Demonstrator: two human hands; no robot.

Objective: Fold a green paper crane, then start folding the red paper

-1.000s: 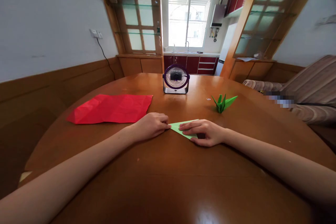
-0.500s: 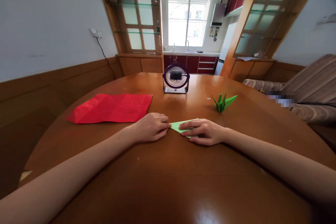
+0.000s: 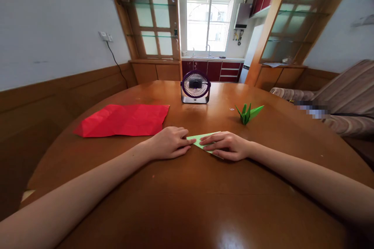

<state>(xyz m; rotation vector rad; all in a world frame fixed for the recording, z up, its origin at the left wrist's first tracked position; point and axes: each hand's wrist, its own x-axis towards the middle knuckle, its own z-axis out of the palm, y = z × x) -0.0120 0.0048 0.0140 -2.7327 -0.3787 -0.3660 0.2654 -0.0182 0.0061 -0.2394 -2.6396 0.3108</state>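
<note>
A folded piece of light green paper (image 3: 198,138) lies on the wooden table, its narrow point toward the left. My left hand (image 3: 171,142) rests at that point, an outstretched finger pressing on the paper and the thumb apart from it. My right hand (image 3: 230,146) lies across the wider right part of the paper with its fingers spread, hiding much of that end. Neither hand grips the paper. Beyond my right hand stands a green origami crane (image 3: 247,114).
A large creased sheet of red paper (image 3: 125,120) lies on the left of the table (image 3: 187,210). At the far side stands a small purple-black fan (image 3: 195,85). A striped sofa (image 3: 347,97) is off to the right.
My left hand has shifted slightly to the right, and its finger now reaches onto the green paper's point. My right hand stays nearly in place.
</note>
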